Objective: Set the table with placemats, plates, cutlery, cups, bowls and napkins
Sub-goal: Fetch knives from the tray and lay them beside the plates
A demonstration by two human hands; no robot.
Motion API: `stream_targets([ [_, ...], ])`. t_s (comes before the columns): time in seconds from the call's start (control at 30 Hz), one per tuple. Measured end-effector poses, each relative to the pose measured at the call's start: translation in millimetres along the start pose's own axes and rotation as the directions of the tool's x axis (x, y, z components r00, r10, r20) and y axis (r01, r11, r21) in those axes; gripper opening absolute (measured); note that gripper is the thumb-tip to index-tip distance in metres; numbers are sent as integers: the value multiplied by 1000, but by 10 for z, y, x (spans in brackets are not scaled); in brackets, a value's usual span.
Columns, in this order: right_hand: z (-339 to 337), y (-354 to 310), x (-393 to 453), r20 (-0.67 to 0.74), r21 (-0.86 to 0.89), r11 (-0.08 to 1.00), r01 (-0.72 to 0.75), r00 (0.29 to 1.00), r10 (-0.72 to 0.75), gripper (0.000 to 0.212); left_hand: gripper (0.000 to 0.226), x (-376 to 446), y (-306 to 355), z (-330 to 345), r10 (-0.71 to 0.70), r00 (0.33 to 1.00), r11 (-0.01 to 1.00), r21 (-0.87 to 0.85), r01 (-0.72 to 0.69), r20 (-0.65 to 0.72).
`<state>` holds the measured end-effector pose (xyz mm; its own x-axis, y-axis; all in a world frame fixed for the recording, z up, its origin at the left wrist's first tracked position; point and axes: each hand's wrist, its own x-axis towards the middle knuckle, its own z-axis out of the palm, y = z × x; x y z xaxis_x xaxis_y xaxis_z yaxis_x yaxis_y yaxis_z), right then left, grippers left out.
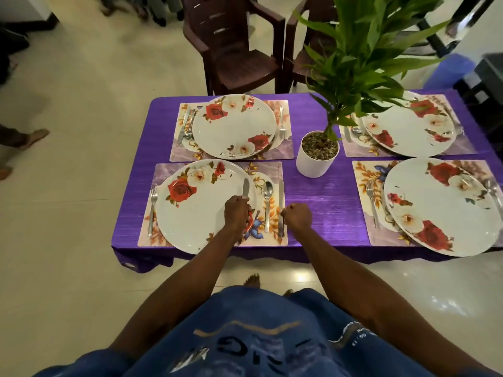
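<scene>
On a low table with a purple cloth (321, 202) lie several floral placemats, each with a white rose-patterned plate. At the near-left placemat (163, 171) a plate (196, 216) sits with a fork (152, 210) on its left and a spoon (268, 197) on its right. My left hand (236, 214) is shut on a knife (245, 187) whose blade points away over the plate's right rim. My right hand (298, 217) is closed on the handle of a second knife (281, 193) lying along the mat's right edge.
Set places with plates and cutlery lie at far left (234, 126), far right (408, 129) and near right (441, 208). A white pot (317, 161) with a tall green plant stands mid-table. Two brown plastic chairs (239, 50) stand behind the table. People's feet show at the left edge.
</scene>
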<state>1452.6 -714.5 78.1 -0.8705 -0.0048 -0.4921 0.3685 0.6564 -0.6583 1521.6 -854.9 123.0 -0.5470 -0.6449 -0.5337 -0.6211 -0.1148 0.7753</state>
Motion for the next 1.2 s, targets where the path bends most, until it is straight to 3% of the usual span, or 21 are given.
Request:
stream_targets([
  [0.57,19,-16,16,47,-109,982,152,988,-147,7,25,56,-77,88,2,1000,999,46,-3,26],
  [0.77,-4,8,5,56,-52,987,151,987,-148,6,23,11,-28,80,-18,998,999,31,16,68],
  [0.93,-76,143,-40,-90,157,983,90,993,-76,29,21,-11,108,160,-1,961,996,-88,27,278],
  [1.07,-321,334,-69,-186,278,960,20,982,33,32,13,-169,296,464,54,888,987,-161,23,458],
  [1.2,-690,540,-57,-272,355,935,-20,954,124,29,5,-336,356,890,94,830,990,-138,-21,550],
])
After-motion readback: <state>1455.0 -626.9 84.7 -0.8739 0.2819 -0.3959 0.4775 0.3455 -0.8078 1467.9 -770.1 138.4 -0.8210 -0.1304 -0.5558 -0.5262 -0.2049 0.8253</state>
